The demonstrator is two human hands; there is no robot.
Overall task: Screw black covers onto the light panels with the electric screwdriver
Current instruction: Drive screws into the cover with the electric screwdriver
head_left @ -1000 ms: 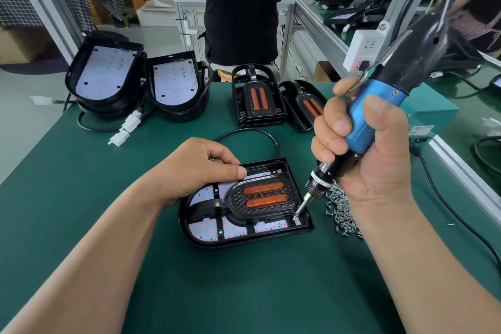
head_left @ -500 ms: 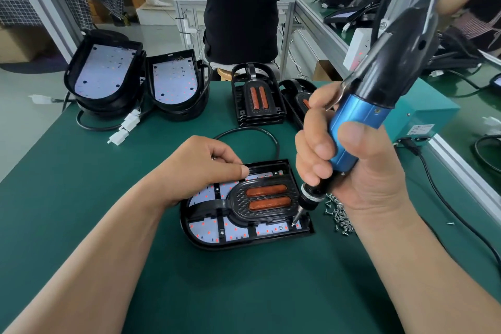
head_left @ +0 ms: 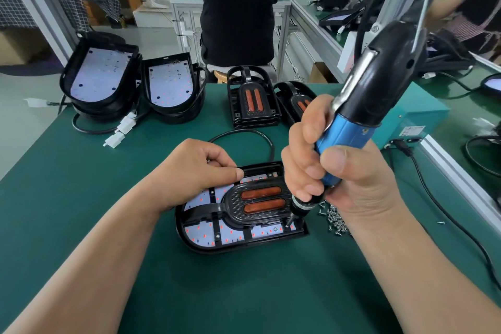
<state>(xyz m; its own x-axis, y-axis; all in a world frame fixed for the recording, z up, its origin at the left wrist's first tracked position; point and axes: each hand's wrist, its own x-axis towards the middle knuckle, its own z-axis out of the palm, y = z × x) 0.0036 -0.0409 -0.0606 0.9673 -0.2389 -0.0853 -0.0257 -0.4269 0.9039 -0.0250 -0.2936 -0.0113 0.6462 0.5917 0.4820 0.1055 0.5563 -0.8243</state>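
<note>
Green matting covers the workbench (head_left: 244,293), where the black-rimmed, D-shaped light panel (head_left: 217,237) lies at centre with its ribbed black plastic cover (head_left: 230,202) on top. The right hand (head_left: 339,171) grips the tilted blue-and-black electric screwdriver (head_left: 349,135), bit down on the cover's near right corner. The left hand (head_left: 200,168) rests on the panel's far edge, fingers curled, thumb against forefinger; whether it holds anything is unclear.

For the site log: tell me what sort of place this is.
Likely a lighting assembly workshop: stacked light panels on a workbench, a pile of screws, and an electric screwdriver in the right hand.
</note>
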